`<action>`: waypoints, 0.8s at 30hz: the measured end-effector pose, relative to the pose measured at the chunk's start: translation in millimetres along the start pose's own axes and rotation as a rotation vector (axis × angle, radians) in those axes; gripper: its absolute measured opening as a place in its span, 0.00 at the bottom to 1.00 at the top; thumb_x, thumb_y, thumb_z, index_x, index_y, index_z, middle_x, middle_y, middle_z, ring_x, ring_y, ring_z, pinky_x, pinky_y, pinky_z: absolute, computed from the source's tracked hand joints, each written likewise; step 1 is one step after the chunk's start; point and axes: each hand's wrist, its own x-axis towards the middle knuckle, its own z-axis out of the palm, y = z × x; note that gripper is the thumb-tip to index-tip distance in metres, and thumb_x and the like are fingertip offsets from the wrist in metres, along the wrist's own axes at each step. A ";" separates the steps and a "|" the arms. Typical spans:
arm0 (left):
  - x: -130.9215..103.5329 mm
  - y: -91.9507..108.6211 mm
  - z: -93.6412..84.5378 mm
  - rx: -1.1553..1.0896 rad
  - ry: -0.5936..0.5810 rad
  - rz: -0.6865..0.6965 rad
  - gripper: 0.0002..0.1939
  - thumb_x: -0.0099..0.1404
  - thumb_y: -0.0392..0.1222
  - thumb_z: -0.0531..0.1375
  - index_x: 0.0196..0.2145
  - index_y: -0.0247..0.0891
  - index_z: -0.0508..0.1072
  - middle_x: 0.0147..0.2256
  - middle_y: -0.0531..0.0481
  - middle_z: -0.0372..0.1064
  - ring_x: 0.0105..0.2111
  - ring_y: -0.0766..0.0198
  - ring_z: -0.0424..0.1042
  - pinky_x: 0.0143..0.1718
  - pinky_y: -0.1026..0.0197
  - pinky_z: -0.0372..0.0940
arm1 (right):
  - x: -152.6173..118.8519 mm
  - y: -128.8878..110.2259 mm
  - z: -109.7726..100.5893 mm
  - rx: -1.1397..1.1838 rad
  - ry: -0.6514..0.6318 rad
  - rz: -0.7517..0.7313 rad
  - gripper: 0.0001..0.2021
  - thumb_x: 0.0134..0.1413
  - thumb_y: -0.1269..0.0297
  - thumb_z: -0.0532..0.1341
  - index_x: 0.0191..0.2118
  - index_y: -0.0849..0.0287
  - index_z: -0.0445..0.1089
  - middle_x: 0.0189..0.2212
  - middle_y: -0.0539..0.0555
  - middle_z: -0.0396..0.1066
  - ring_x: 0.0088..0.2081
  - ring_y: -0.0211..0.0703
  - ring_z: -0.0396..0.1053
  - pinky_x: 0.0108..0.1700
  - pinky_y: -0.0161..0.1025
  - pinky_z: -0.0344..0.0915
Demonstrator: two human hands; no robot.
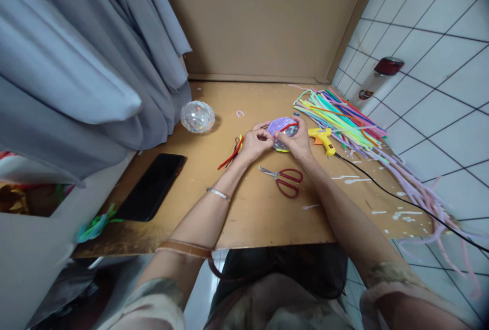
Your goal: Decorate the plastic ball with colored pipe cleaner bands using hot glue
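Note:
A ball (pixel 283 125), partly covered in purple strands with a red strip across it, is held between my two hands above the table. My left hand (pixel 256 142) pinches at its left side, thumb and forefinger together near the red strip. My right hand (pixel 298 140) grips the ball's right side, its thumb pressed on the front. Some yellow shows at the ball's underside. Scissors with red handles (pixel 287 180) lie just below the hands. A yellow glue gun (pixel 324 139) lies right of my right hand. Red and dark pieces (pixel 232 154) rest beside my left wrist.
A clear ball (pixel 197 116) stands at the back left, a black phone (pixel 152 187) at the front left. Coloured pipe cleaners (pixel 340 116) are heaped at the right, with the glue gun's black cable (pixel 376 182) in front. A grey curtain (pixel 95 65) hangs at left.

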 end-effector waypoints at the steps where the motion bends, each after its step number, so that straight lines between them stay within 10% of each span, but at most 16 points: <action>1: 0.0 -0.5 0.2 -0.002 0.002 -0.001 0.04 0.50 0.32 0.63 0.21 0.37 0.74 0.49 0.41 0.76 0.58 0.51 0.70 0.62 0.47 0.61 | 0.0 0.0 0.5 -0.005 0.003 -0.004 0.35 0.33 0.52 0.72 0.51 0.53 0.65 0.52 0.58 0.67 0.56 0.57 0.66 0.63 0.58 0.61; 24: 9.5 -28.2 -8.0 -0.468 -0.122 -0.151 0.28 0.43 0.51 0.76 0.36 0.38 0.69 0.42 0.49 0.74 0.44 0.63 0.73 0.52 0.57 0.65 | 0.4 1.1 2.6 -0.029 0.010 0.009 0.33 0.35 0.54 0.70 0.51 0.53 0.62 0.52 0.58 0.66 0.55 0.55 0.66 0.60 0.56 0.63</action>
